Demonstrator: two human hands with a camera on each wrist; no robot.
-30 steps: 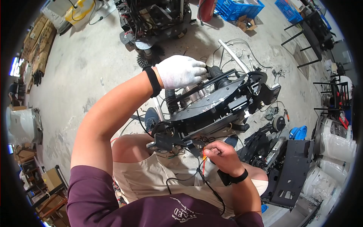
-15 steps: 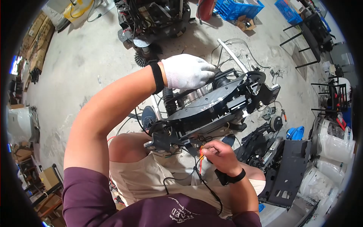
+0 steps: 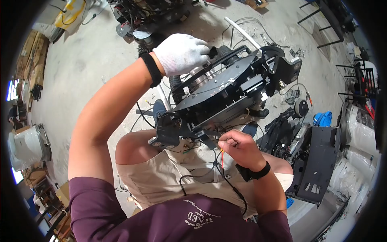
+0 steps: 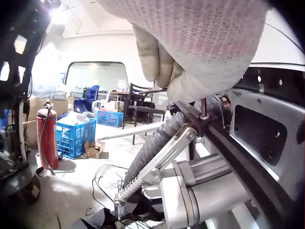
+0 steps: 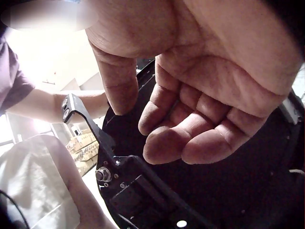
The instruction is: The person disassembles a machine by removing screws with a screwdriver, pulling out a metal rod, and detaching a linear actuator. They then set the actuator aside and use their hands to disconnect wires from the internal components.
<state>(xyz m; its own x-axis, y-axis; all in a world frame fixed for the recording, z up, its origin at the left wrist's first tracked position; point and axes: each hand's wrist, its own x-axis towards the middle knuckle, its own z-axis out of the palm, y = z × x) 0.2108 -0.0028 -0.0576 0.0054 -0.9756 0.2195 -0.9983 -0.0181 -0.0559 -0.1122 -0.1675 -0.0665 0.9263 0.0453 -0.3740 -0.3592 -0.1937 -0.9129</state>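
Note:
My left hand (image 3: 182, 55), in a white knit glove, reaches over the far side of a black and grey machine assembly (image 3: 219, 90). Its fingers curl at a black bar (image 4: 238, 157), around the top of a thin metal shaft (image 4: 204, 109) that stands upright on it; the upper end is hidden by the glove. A corrugated hose (image 4: 155, 145) and a silver motor-like cylinder (image 4: 214, 202) lie below. My bare right hand (image 3: 240, 148) is at the near edge beside a black bracket (image 3: 207, 139), fingers loosely bent, thumb apart. Orange-red wires (image 3: 222, 158) hang just below it.
Black cables (image 3: 219, 173) cross my lap. Loose parts (image 3: 282, 133) and a dark perforated panel (image 3: 318, 161) lie to the right. A second machine (image 3: 149, 18) stands ahead. Farther off are a red fire extinguisher (image 4: 47, 136) and a blue crate (image 4: 76, 136).
The head view has tilted downward. My left hand moved right along the bar, then back left. My right hand, earlier at the orange-red wires, is now slightly above them by the bracket.

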